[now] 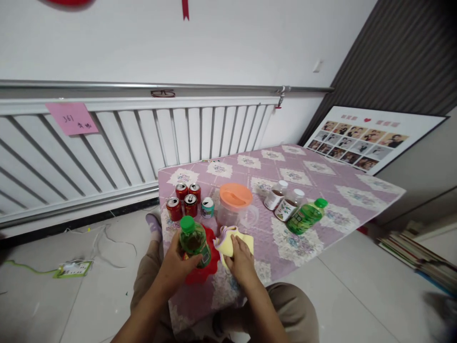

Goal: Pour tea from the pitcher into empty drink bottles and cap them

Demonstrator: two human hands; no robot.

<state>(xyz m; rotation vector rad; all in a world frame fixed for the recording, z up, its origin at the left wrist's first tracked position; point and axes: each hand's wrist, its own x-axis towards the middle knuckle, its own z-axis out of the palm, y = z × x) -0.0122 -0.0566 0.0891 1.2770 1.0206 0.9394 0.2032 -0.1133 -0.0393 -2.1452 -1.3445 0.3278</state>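
Note:
Wrapped around a green-capped drink bottle [193, 238] is my left hand [176, 264], which holds it tilted over a red scalloped basin [203, 275]. My right hand [240, 259] grips a folded yellow cloth [224, 244] with a purple edge, just right of the bottle. Behind the cloth stands a clear plastic pitcher [226, 216] with an orange lid [235, 195]. Several red cans [190, 206] and a teal can [207, 208] are grouped at the left behind the basin. The contents of the basin are mostly hidden.
Right of the pitcher lie two white-capped bottles [286, 206] and a green bottle [306, 216]. A purple flowered cloth covers the table [250, 174]. Beyond it is a white radiator [214, 128]; a power strip [73, 269] with cables lies on the floor at left.

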